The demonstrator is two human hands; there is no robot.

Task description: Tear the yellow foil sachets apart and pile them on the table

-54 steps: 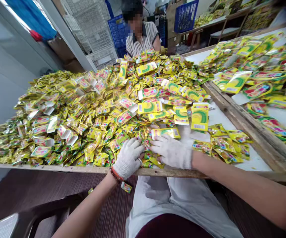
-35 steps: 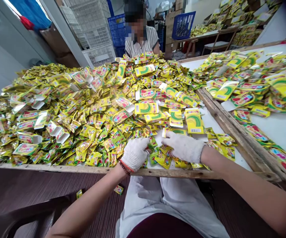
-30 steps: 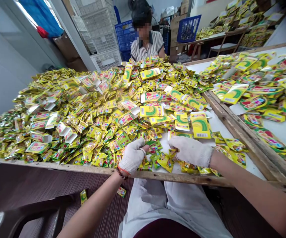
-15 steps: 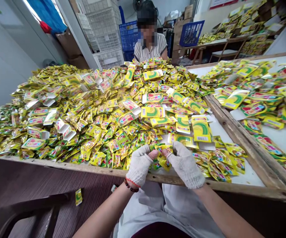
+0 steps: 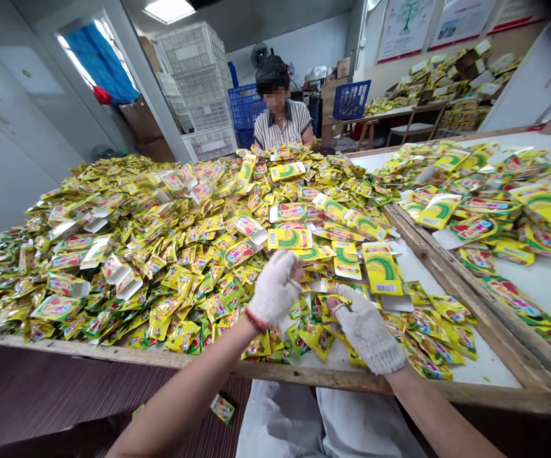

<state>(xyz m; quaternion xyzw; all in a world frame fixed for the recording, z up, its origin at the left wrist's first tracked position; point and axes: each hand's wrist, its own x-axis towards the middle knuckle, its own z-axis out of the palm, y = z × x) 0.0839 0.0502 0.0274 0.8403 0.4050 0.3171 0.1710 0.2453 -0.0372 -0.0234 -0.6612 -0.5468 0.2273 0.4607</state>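
A few green and yellow sachets (image 5: 326,308) are pinched in the fingers of my right hand (image 5: 368,327), over loose sachets (image 5: 317,340) near the front edge of the surface (image 5: 488,374). My left hand (image 5: 274,291) is curled just beside a yellow box (image 5: 289,238); I cannot tell whether it grips anything. Across the heap (image 5: 180,235) is a person in a striped shirt (image 5: 282,121)
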